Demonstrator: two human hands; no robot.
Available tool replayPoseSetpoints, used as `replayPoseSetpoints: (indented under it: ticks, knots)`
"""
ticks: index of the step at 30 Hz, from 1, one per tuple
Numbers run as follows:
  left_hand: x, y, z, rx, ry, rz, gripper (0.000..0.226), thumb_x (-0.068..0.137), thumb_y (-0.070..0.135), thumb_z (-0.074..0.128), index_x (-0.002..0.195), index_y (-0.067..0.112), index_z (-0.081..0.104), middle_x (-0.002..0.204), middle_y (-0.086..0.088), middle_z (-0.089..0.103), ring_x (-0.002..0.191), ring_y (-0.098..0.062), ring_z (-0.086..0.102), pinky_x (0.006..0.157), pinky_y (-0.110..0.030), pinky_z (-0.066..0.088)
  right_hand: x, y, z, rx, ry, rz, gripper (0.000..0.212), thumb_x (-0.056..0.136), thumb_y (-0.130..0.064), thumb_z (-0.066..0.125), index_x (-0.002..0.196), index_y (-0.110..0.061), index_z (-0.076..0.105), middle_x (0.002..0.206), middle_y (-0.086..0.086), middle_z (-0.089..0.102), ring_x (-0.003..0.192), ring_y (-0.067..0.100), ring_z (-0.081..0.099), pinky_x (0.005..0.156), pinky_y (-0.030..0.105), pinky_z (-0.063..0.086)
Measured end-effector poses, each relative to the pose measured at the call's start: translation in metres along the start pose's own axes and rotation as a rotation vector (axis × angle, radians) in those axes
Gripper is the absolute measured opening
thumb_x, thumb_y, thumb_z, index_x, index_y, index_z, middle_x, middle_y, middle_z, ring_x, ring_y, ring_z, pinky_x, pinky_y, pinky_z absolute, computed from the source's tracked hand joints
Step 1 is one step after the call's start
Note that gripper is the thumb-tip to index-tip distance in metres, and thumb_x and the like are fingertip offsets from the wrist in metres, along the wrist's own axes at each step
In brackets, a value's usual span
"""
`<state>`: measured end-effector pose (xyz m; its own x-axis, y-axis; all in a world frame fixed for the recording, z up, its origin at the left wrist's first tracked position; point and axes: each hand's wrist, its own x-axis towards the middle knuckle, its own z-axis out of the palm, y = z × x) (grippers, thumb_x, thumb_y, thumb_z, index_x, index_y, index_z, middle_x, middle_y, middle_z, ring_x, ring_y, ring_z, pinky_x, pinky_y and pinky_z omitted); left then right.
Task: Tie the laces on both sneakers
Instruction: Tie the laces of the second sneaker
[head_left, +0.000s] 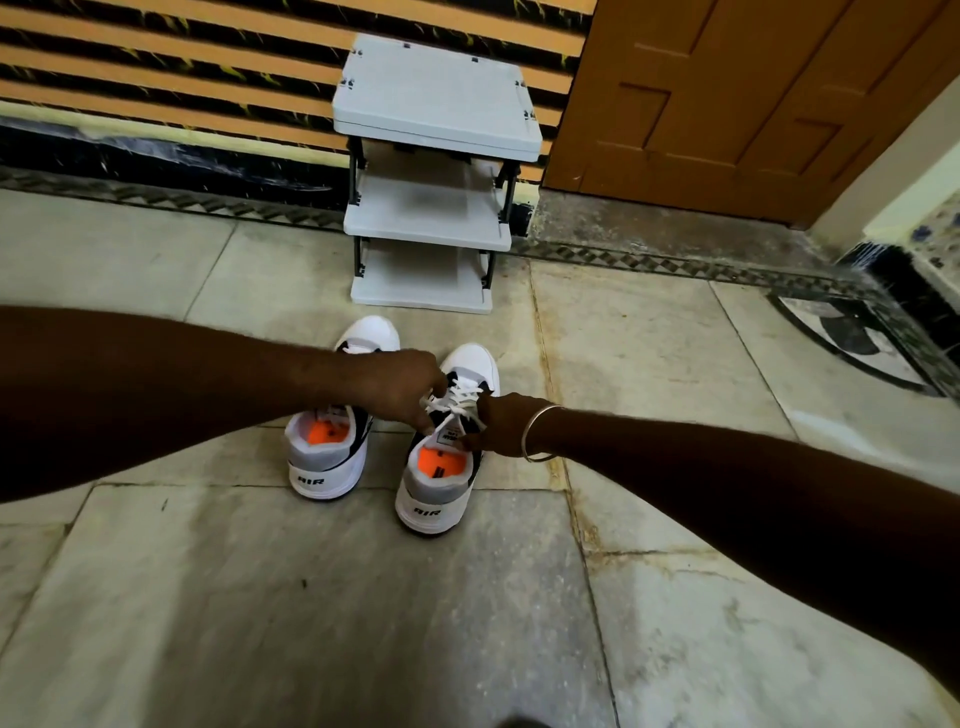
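Two white, grey and black sneakers with orange insoles stand side by side on the floor, heels toward me. My left hand (400, 387) reaches across the left sneaker (332, 447) and pinches a white lace (460, 397) of the right sneaker (441, 483). My right hand (501, 423), with a thin bangle on the wrist, grips the lace from the shoe's right side. The lace ends cross between my two hands above the tongue. My left forearm hides the left sneaker's laces.
A grey three-tier plastic shoe rack (431, 171) stands just beyond the sneakers against a striped wall. A brown wooden door (727, 104) is at the back right. The floor is pale stone tiles (363, 597), with a patterned inlay (852, 338) at the right.
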<state>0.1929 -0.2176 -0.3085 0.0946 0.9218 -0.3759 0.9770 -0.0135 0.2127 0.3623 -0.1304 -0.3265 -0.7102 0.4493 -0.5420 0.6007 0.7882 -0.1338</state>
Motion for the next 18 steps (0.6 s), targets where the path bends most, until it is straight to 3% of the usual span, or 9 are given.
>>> replayPoseSetpoints:
  ticks: [2, 6, 8, 10, 13, 16, 18]
  knots:
    - [0.007, 0.004, 0.005, -0.027, -0.037, 0.009, 0.049, 0.079, 0.041, 0.078, 0.115, 0.011, 0.063, 0.107, -0.010, 0.060, 0.102, -0.026, 0.059, 0.081, -0.031, 0.045, 0.000, 0.000, 0.000, -0.007, -0.004, 0.002, 0.071, 0.091, -0.055, 0.056, 0.143, -0.010, 0.038, 0.129, 0.017, 0.059, 0.113, 0.032, 0.060, 0.079, 0.031, 0.043]
    - [0.012, -0.001, 0.010, -0.126, -0.004, -0.013, 0.018, 0.080, 0.022, 0.078, 0.077, 0.015, 0.062, 0.079, -0.006, 0.071, 0.071, -0.023, 0.068, 0.066, -0.032, 0.052, 0.004, 0.004, -0.002, 0.001, -0.039, -0.032, 0.060, 0.090, -0.054, 0.057, 0.131, -0.011, 0.050, 0.122, 0.014, 0.063, 0.104, 0.029, 0.062, 0.080, 0.031, 0.047]
    - [0.011, -0.007, 0.008, -0.194, 0.005, -0.024, 0.023, 0.083, 0.015, 0.072, 0.065, 0.019, 0.059, 0.067, -0.007, 0.072, 0.058, -0.025, 0.071, 0.062, -0.039, 0.060, 0.001, 0.007, -0.004, 0.011, -0.038, -0.049, 0.055, 0.091, -0.051, 0.058, 0.126, -0.009, 0.054, 0.113, 0.012, 0.065, 0.097, 0.028, 0.063, 0.079, 0.031, 0.048]
    - [0.009, -0.013, 0.007, -0.167, 0.020, -0.006, 0.023, 0.083, 0.017, 0.071, 0.063, 0.018, 0.060, 0.059, -0.004, 0.069, 0.051, -0.022, 0.069, 0.059, -0.040, 0.060, -0.004, 0.009, -0.004, -0.006, -0.037, -0.049, 0.048, 0.095, -0.047, 0.053, 0.117, -0.005, 0.058, 0.099, 0.012, 0.061, 0.087, 0.026, 0.057, 0.074, 0.029, 0.041]
    - [0.007, -0.014, 0.009, -0.109, 0.010, -0.003, 0.019, 0.084, 0.018, 0.070, 0.067, 0.015, 0.063, 0.061, -0.002, 0.070, 0.054, -0.019, 0.069, 0.059, -0.034, 0.058, -0.005, 0.017, -0.001, 0.073, -0.037, -0.036, 0.041, 0.101, -0.042, 0.045, 0.100, -0.006, 0.063, 0.094, 0.012, 0.063, 0.081, 0.022, 0.053, 0.072, 0.029, 0.039]
    - [0.006, -0.014, 0.011, -0.012, 0.004, -0.008, 0.012, 0.085, 0.019, 0.068, 0.076, 0.011, 0.067, 0.070, -0.002, 0.070, 0.068, -0.017, 0.066, 0.058, -0.023, 0.043, -0.008, 0.026, -0.002, 0.175, -0.020, -0.036, 0.038, 0.103, -0.034, 0.041, 0.068, -0.022, 0.050, 0.084, 0.005, 0.058, 0.081, 0.022, 0.054, 0.073, 0.029, 0.041]
    - [0.005, -0.014, 0.011, -0.014, 0.005, -0.007, 0.014, 0.085, 0.019, 0.069, 0.073, 0.014, 0.064, 0.066, 0.001, 0.064, 0.066, -0.015, 0.061, 0.060, -0.023, 0.039, -0.009, 0.030, -0.006, 0.168, 0.009, -0.019, 0.041, 0.103, -0.032, 0.041, 0.063, -0.023, 0.042, 0.078, 0.004, 0.056, 0.079, 0.023, 0.054, 0.073, 0.030, 0.039]
